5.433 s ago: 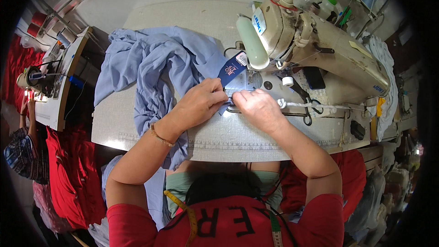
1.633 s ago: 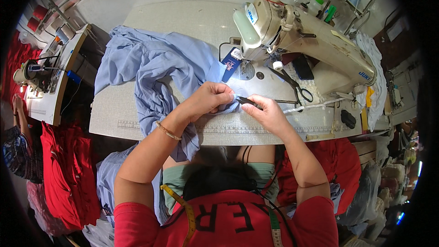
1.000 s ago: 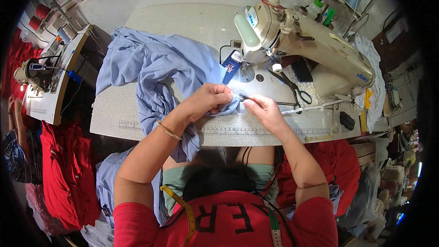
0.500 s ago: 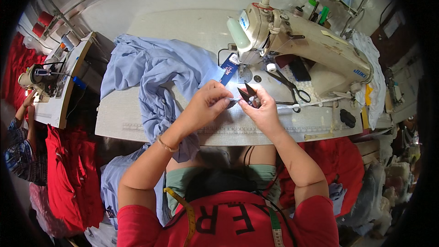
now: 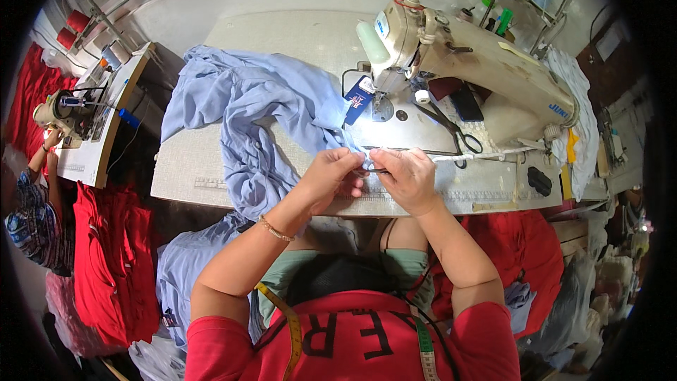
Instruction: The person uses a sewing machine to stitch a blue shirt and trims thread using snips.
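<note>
A light blue garment [image 5: 271,88] lies rumpled on the sewing table, one edge running toward my hands. My left hand [image 5: 333,178] pinches that edge between thumb and forefinger. Close beside it, my right hand [image 5: 407,178] is closed, thumb and forefinger meeting at the cloth. A dark blade of thread snips [image 5: 377,170] pokes out of the right hand toward the left fingers; the rest of the snips is hidden in the palm. Just beyond the hands, a dark blue tag [image 5: 358,100] rests beside the needle area of the sewing machine [image 5: 486,56].
Black-handled scissors [image 5: 458,134] and a dark phone [image 5: 466,104] lie under the machine arm. A small black object [image 5: 539,181] sits at the table's right. Red garments [image 5: 113,261] hang at left, where another person's hand [image 5: 53,139] works at a second machine.
The snips, earlier showing spread blades pointing up from my right hand, have turned leftward and mostly disappeared into the palm. Both hands have come slightly nearer me and closer together at the cloth.
</note>
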### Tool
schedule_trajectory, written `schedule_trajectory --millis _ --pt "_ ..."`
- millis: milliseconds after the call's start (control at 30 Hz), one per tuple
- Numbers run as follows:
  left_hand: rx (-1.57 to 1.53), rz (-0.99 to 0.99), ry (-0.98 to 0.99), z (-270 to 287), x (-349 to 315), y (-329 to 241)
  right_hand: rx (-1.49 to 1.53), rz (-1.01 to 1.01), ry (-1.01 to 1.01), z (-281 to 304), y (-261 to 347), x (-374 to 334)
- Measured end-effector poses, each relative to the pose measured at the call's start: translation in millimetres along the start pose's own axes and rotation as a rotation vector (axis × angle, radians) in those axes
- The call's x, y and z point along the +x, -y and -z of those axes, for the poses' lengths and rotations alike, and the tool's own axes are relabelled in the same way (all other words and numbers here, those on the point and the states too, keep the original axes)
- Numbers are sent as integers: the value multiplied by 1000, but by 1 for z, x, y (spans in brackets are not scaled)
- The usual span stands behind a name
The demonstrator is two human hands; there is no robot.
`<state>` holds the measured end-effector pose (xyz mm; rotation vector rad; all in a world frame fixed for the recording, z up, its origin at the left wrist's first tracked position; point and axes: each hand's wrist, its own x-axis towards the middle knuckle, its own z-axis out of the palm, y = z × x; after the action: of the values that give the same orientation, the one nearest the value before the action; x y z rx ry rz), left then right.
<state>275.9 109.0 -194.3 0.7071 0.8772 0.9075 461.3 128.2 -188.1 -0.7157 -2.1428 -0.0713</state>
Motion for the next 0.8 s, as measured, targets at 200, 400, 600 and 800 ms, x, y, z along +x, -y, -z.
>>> schedule_trajectory --millis 200,400,600,800 --pt "-53 -153 46 8 8 15 498 -719 96 12 11 -3" --pt "44 -251 44 7 9 18 817 -952 585 36 6 -12" --pt "112 -234 64 6 6 15 1026 -1077 704 30 -10 -2" --pt "57 -199 60 8 6 17 1022 -1059 728 25 -10 2"
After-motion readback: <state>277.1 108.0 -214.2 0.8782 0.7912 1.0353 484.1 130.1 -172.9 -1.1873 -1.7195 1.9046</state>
